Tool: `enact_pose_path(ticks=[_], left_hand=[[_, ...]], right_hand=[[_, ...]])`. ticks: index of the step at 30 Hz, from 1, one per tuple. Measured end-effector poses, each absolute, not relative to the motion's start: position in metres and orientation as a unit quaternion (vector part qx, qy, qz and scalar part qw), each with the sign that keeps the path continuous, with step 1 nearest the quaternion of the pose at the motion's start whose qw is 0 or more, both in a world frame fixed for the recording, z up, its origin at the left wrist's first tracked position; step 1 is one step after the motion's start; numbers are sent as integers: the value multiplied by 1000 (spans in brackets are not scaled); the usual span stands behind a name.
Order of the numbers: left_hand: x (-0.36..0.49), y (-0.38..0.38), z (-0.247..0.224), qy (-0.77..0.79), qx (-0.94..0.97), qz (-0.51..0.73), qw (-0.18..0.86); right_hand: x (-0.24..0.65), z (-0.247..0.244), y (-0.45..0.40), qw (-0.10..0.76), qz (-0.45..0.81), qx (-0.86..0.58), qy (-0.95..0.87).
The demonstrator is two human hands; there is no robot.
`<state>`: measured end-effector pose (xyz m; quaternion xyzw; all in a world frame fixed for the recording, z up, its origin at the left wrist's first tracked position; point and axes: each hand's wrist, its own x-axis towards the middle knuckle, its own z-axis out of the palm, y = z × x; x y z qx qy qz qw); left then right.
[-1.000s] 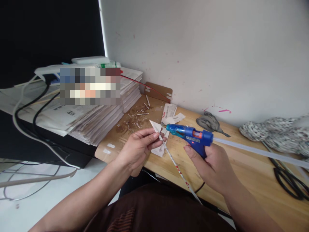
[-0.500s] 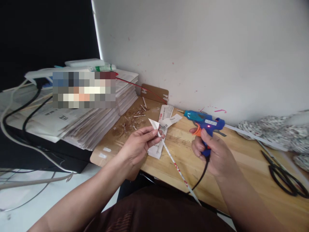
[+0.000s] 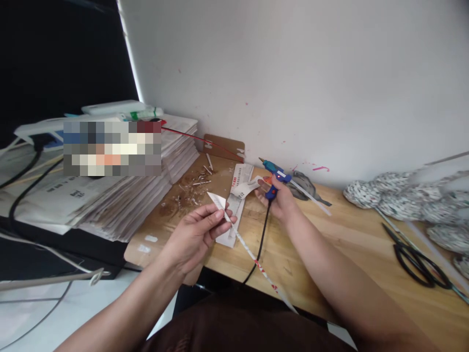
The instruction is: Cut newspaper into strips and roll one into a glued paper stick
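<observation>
Between the thumb and fingers of my left hand (image 3: 203, 230) is the upper end of a thin rolled paper stick (image 3: 252, 254), white with red patches. Its pointed paper flap (image 3: 217, 199) sticks out above my fingers, and the lower end slants down toward my lap. My right hand (image 3: 280, 195) grips a blue hot glue gun (image 3: 274, 171) with an orange trigger, its nozzle aimed up and left and a small light lit on its body. Below that hand lie printed paper strips (image 3: 242, 171); one curled strip reaches my right fingertips.
Tall stacks of newspaper (image 3: 154, 181) and a power strip (image 3: 29, 129) stand at left. Small paper scraps (image 3: 198, 183) litter a cardboard sheet (image 3: 146, 249). Black-handled scissors (image 3: 414, 264) and bundles of woven paper (image 3: 388, 195) lie at right. The gun's cord (image 3: 262, 239) hangs over the table edge.
My right hand has carried the glue gun away from me and leftward, down toward the table by the paper strips. My left hand keeps its hold on the paper stick. The view has shifted slightly.
</observation>
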<state>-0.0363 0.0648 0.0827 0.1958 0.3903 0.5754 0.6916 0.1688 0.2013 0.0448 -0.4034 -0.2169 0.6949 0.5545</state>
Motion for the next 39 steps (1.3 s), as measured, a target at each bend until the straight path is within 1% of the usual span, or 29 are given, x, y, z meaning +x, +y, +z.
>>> enact_pose_path(ticks=[5, 7, 10, 12, 15, 19, 24, 30, 39], left_hand=[[-36, 53, 86, 389, 210, 564, 697], [-35, 49, 87, 384, 222, 561, 699], [-32, 44, 86, 364, 247, 554, 707], [-29, 41, 85, 353, 259, 549, 712], [-23, 39, 85, 348, 276, 541, 714], [-18, 46, 89, 347, 279, 548, 708], [-5, 76, 90, 352, 271, 549, 708], [25, 111, 91, 344, 291, 505, 736], [61, 141, 86, 345, 301, 430, 778]], right_hand=[[160, 46, 202, 584, 684, -351, -262], [160, 52, 190, 549, 706, -309, -324], [164, 65, 166, 446, 758, -249, -406], [168, 71, 154, 422, 764, -229, -430], [175, 76, 144, 439, 756, -228, -428], [182, 81, 137, 447, 734, -303, -412], [180, 89, 124, 473, 672, -369, -434], [183, 93, 121, 543, 579, -404, -454], [204, 89, 139, 600, 480, -458, -447]])
